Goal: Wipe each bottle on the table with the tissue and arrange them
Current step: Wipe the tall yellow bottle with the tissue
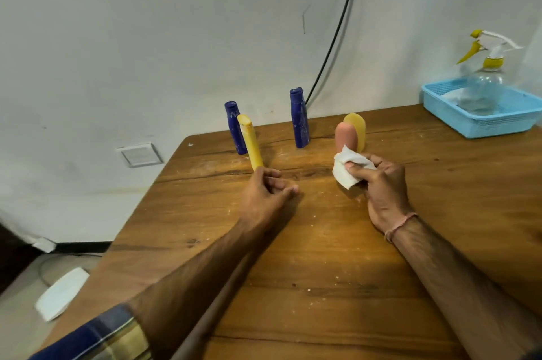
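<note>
Two dark blue bottles stand near the table's far edge, one at the left [235, 128] and one further right [299, 118]. A slim yellow bottle [250, 142] stands in front of the left blue one; my left hand [268, 192] is just below its base, fingers loosely curled, holding nothing. A pink bottle [346, 136] stands upright in front of a pale yellow bottle [357, 128]. My right hand [381, 183] grips a crumpled white tissue [347, 169] just in front of the pink bottle.
A light blue basket [484, 122] at the table's far right holds a clear spray bottle [487, 78] with a yellow trigger. A black cable [337, 28] runs down the wall behind. The wooden table [322, 271] ends at the left, with white items on the floor below.
</note>
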`<action>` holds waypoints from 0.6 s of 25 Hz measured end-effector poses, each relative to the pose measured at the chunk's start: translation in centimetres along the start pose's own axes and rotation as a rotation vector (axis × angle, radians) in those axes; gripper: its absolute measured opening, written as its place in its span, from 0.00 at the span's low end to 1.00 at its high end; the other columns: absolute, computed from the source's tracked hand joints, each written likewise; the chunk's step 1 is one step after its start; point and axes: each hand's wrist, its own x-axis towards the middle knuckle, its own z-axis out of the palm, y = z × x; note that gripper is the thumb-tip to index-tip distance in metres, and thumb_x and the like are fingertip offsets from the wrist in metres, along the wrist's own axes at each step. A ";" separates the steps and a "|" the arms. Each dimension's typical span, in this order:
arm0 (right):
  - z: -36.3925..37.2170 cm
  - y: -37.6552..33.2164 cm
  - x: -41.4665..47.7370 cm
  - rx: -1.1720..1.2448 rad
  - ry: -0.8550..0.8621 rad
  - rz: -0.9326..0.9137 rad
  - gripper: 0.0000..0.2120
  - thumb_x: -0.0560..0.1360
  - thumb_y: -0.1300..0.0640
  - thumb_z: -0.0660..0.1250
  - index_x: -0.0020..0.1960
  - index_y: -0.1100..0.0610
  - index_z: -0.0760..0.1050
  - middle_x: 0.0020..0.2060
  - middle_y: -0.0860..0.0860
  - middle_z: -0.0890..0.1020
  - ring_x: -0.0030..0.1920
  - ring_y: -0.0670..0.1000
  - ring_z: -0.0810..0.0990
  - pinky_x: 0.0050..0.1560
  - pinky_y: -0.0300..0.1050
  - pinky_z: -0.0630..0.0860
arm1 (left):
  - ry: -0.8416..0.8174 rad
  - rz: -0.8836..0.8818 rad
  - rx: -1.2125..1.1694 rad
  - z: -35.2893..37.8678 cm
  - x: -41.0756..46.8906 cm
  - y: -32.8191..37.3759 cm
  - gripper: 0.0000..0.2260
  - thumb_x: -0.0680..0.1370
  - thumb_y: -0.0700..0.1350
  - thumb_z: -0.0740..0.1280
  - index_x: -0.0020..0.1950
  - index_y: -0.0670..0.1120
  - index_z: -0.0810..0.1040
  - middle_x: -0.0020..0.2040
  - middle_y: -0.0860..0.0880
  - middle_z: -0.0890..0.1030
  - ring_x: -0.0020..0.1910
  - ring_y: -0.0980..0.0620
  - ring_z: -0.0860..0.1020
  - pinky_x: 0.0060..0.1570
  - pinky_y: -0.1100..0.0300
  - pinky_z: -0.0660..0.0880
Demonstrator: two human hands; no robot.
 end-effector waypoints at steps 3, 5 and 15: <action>0.5 0.4 -0.5 -0.039 -0.072 -0.047 0.12 0.71 0.67 0.72 0.45 0.50 0.84 0.46 0.49 0.87 0.50 0.52 0.85 0.47 0.45 0.79 | 0.251 0.207 0.091 -4.5 1.3 2.0 0.15 0.76 0.53 0.74 0.58 0.49 0.74 0.51 0.50 0.80 0.49 0.50 0.80 0.43 0.61 0.78; 0.5 0.5 -0.6 -0.090 -0.113 -0.062 0.13 0.71 0.66 0.72 0.45 0.49 0.84 0.47 0.48 0.87 0.51 0.51 0.84 0.47 0.45 0.79 | 0.378 0.322 0.186 -6.7 3.9 4.7 0.17 0.76 0.55 0.74 0.58 0.50 0.73 0.55 0.51 0.79 0.53 0.49 0.78 0.49 0.56 0.78; 0.3 0.8 -0.8 -0.148 -0.192 -0.073 0.11 0.71 0.64 0.73 0.47 0.49 0.85 0.46 0.47 0.87 0.49 0.47 0.84 0.43 0.39 0.78 | 0.100 0.067 0.289 -8.2 10.3 6.3 0.31 0.68 0.52 0.82 0.66 0.47 0.72 0.60 0.49 0.78 0.56 0.50 0.77 0.38 0.62 0.75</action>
